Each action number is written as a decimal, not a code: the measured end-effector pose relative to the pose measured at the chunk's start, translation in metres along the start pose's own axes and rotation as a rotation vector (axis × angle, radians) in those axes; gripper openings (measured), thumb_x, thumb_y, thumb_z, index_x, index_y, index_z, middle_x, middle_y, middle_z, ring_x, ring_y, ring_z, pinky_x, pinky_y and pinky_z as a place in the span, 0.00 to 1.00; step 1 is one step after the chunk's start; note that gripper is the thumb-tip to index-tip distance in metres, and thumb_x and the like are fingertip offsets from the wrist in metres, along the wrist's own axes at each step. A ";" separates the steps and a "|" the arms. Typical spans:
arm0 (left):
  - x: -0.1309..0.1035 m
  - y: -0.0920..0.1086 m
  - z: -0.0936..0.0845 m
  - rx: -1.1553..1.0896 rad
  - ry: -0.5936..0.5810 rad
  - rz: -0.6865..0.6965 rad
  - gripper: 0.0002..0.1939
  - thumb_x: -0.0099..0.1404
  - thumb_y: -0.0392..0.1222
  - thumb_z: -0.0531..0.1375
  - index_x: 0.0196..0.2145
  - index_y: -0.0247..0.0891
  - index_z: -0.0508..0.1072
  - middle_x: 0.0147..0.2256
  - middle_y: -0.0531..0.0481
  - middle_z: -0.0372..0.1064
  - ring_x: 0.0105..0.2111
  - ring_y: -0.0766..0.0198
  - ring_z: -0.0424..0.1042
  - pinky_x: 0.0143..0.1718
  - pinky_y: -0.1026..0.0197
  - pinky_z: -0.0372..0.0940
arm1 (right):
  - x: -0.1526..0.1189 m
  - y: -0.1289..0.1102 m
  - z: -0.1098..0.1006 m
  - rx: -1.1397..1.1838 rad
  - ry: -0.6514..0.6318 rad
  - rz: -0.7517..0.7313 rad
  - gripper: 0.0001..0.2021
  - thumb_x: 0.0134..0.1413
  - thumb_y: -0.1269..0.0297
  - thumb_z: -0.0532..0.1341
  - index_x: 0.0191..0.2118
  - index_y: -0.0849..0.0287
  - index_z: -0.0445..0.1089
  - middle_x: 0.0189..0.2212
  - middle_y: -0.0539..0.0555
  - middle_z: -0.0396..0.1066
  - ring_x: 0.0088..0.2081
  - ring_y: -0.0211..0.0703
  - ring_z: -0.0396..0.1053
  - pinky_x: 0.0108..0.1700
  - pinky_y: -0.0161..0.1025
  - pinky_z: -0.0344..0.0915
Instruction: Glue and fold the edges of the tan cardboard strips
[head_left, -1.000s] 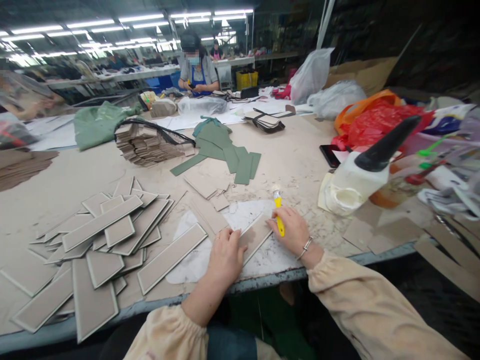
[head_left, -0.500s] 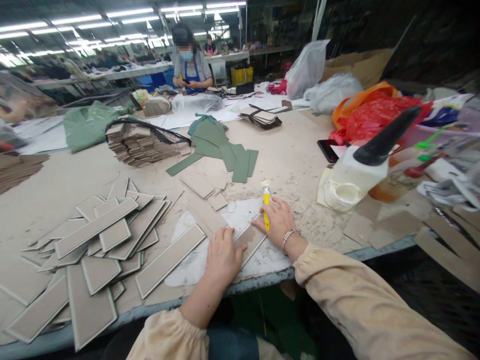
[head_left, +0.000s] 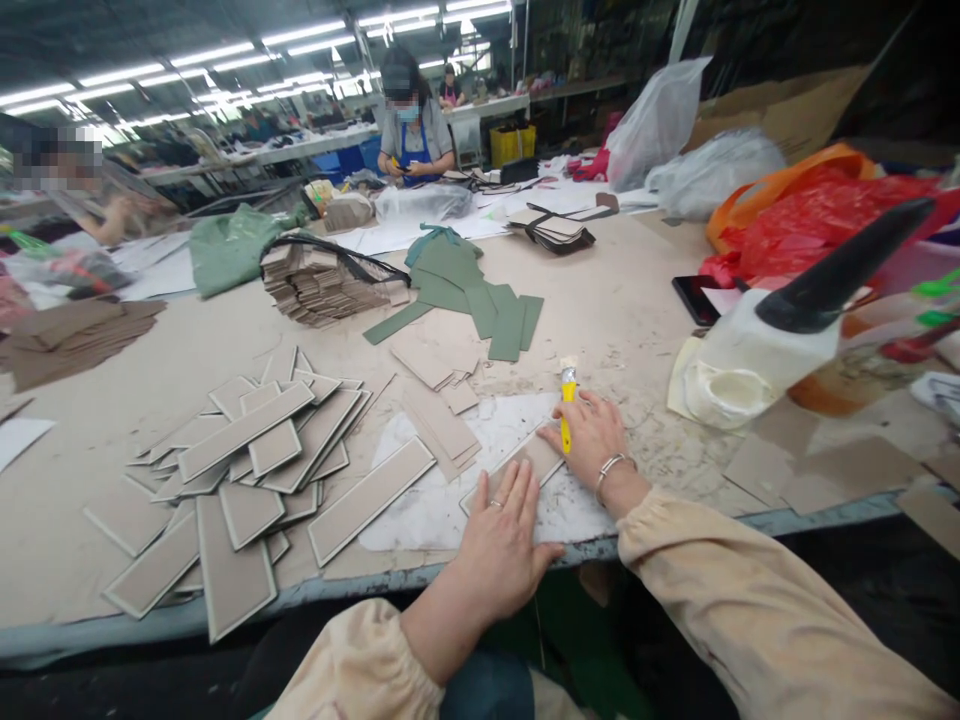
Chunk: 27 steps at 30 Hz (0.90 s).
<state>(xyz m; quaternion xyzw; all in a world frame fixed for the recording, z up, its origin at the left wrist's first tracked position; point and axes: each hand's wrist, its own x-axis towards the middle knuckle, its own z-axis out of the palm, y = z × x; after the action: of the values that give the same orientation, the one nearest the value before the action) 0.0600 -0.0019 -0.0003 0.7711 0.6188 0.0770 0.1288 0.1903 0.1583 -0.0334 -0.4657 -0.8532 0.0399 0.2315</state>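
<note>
My left hand (head_left: 504, 535) lies flat, fingers stretched out, on the near end of a beige strip with a pale border (head_left: 541, 457). That strip rests on a white sheet (head_left: 405, 520) at the table's front edge. My right hand (head_left: 592, 440) holds a small glue brush (head_left: 568, 400) by its yellow handle, bristles pointing away from me, and its fingers touch the strip's far end. Plain beige strips (head_left: 442, 425) lie just beyond the left hand. Further left, one bordered strip (head_left: 371, 500) sits beside a loose heap of bordered pieces (head_left: 240, 510).
Green pieces (head_left: 480, 290) and a tied beige bundle (head_left: 322, 285) lie further back. On the right stand a white glue bottle with a black nozzle (head_left: 787, 340), a phone (head_left: 696, 300) and a red bag (head_left: 817, 220). A masked co-worker (head_left: 412, 130) sits across the table.
My left hand has flattened and moved over the near end of the strip. My right hand stays at the far end with the brush. The view has turned slightly left.
</note>
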 end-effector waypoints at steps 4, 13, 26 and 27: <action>0.001 -0.003 -0.006 -0.093 -0.033 -0.005 0.37 0.65 0.58 0.50 0.63 0.30 0.51 0.65 0.35 0.39 0.66 0.47 0.38 0.62 0.36 0.32 | 0.000 0.001 0.001 0.001 0.002 -0.002 0.10 0.57 0.55 0.58 0.37 0.55 0.68 0.41 0.58 0.72 0.55 0.58 0.56 0.54 0.56 0.47; -0.008 -0.062 -0.051 -0.297 0.370 -0.353 0.18 0.67 0.44 0.50 0.51 0.37 0.69 0.49 0.41 0.70 0.51 0.57 0.68 0.54 0.51 0.60 | 0.012 0.011 -0.021 0.122 0.196 -0.139 0.04 0.56 0.63 0.59 0.37 0.57 0.67 0.38 0.56 0.72 0.51 0.54 0.61 0.52 0.49 0.57; 0.003 -0.045 -0.041 -0.219 -0.071 -0.506 0.22 0.44 0.47 0.68 0.37 0.38 0.71 0.32 0.49 0.69 0.35 0.56 0.68 0.33 0.61 0.57 | 0.007 0.009 -0.044 0.160 0.220 -0.167 0.03 0.57 0.65 0.57 0.37 0.57 0.65 0.35 0.56 0.71 0.38 0.49 0.68 0.43 0.44 0.64; 0.003 -0.046 -0.042 -0.288 -0.060 -0.513 0.18 0.45 0.46 0.68 0.33 0.38 0.71 0.29 0.51 0.68 0.32 0.58 0.67 0.31 0.62 0.56 | 0.006 0.009 -0.045 0.176 0.216 -0.157 0.03 0.57 0.64 0.57 0.37 0.57 0.64 0.35 0.56 0.72 0.38 0.49 0.68 0.43 0.44 0.64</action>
<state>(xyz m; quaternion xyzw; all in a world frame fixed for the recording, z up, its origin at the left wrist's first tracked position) 0.0060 0.0150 0.0261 0.5650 0.7723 0.1063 0.2704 0.2145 0.1616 0.0057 -0.3772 -0.8504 0.0459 0.3640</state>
